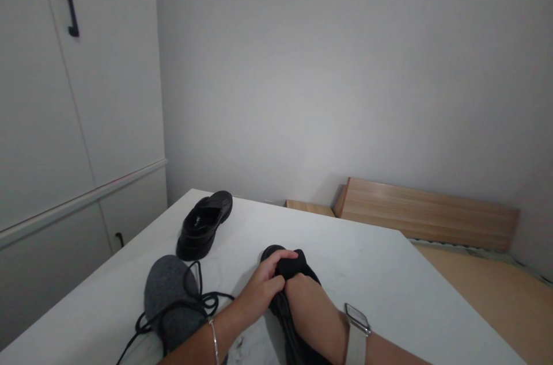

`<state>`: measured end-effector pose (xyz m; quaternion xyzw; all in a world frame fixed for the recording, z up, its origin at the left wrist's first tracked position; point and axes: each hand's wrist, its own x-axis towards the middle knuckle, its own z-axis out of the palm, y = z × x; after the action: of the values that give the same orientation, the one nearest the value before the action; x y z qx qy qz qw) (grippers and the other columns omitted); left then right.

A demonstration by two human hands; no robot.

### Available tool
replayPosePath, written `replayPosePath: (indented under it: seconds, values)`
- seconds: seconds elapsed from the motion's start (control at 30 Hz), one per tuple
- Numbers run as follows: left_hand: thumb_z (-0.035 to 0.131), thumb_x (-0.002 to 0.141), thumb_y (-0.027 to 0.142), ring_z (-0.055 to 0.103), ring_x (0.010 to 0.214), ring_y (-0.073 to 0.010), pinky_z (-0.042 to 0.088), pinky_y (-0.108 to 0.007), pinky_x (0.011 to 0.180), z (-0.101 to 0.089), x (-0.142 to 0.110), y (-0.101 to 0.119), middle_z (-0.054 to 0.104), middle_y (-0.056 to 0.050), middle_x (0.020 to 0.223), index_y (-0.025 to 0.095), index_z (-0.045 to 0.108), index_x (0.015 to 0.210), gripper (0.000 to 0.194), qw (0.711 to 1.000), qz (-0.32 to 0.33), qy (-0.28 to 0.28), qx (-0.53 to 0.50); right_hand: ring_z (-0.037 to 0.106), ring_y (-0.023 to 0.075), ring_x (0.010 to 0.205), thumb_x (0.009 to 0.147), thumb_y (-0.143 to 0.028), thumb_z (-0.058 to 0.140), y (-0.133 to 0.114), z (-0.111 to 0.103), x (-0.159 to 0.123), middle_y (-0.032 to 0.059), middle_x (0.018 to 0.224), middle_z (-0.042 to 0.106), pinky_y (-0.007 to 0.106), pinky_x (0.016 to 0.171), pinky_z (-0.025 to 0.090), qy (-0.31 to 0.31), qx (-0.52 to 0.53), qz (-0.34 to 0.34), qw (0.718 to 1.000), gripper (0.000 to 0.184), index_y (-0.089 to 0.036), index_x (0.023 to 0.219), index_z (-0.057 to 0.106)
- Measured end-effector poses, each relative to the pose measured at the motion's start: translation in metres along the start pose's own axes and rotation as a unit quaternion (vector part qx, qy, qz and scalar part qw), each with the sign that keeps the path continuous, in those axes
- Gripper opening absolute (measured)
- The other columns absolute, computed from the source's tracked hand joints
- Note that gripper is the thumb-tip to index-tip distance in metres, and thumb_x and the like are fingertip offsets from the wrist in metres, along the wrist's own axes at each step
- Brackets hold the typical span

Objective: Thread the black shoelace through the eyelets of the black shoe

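A black shoe [283, 319] lies on the white table in front of me with its toe pointing away. My left hand [265, 278] grips its upper near the tongue [296, 261], fingers curled over the front and thumb beside the opening. My right hand [306, 299] reaches down into the shoe, so its fingers are hidden. Left of my hands are a grey insole [166, 281] and a loose, tangled black shoelace [207, 299] lying across it. My left forearm covers part of both.
Farther back on the white table [354, 264], near its left edge, stands another black shoe [196, 229] with an open top. A white cabinet [108, 83] rises at left. Beyond the table's right edge is a bed with a wooden headboard [427, 212].
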<state>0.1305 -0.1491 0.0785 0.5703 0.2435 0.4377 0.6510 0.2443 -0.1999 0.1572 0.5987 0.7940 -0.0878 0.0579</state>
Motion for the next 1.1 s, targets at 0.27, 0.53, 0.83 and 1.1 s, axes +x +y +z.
replayPosePath:
  seconds: [0.27,0.53,0.83,1.1]
  values:
    - [0.048,0.059,0.021,0.056,0.104,-0.0256,0.039,-0.035,0.088,0.001,0.001,-0.003,0.063,-0.009,0.112,0.014,0.056,0.121,0.063,1.0,-0.005,0.009,0.007,0.071,0.0205,0.088,0.089,-0.006,0.052,0.036,-0.039,-0.02,0.0104,0.098,0.074,0.025,0.078,0.05,-0.035,0.025,-0.088,0.995,0.028,-0.015,0.105,0.072]
    - [0.048,0.061,0.02,0.055,0.103,-0.0247,0.039,-0.034,0.086,0.001,-0.001,0.0,0.062,-0.009,0.116,0.013,0.055,0.124,0.064,0.999,-0.014,0.01,0.027,0.069,0.0337,0.099,0.079,-0.004,0.066,0.017,-0.04,-0.033,0.0165,0.117,0.069,0.038,0.079,0.059,-0.145,-0.106,-0.127,0.975,0.037,-0.008,0.116,0.069]
    - [0.047,0.064,0.018,0.056,0.105,-0.0251,0.04,-0.033,0.086,-0.001,-0.001,-0.002,0.062,-0.009,0.117,0.014,0.055,0.126,0.063,1.0,-0.01,-0.006,0.022,0.052,0.0341,0.129,0.086,0.009,0.045,-0.002,0.006,-0.008,0.025,0.141,0.047,0.045,0.092,0.056,-0.14,-0.142,-0.064,0.978,0.055,-0.001,0.14,0.049]
    - [0.048,0.063,0.017,0.056,0.11,-0.0261,0.038,-0.036,0.092,-0.001,-0.003,-0.001,0.062,-0.009,0.121,0.015,0.056,0.125,0.062,1.0,-0.007,-0.008,0.008,0.074,0.0373,0.085,0.072,-0.019,0.084,0.008,-0.049,-0.015,0.0214,0.094,0.076,0.039,0.069,0.062,-0.201,-0.158,-0.128,0.958,0.034,-0.003,0.1,0.076]
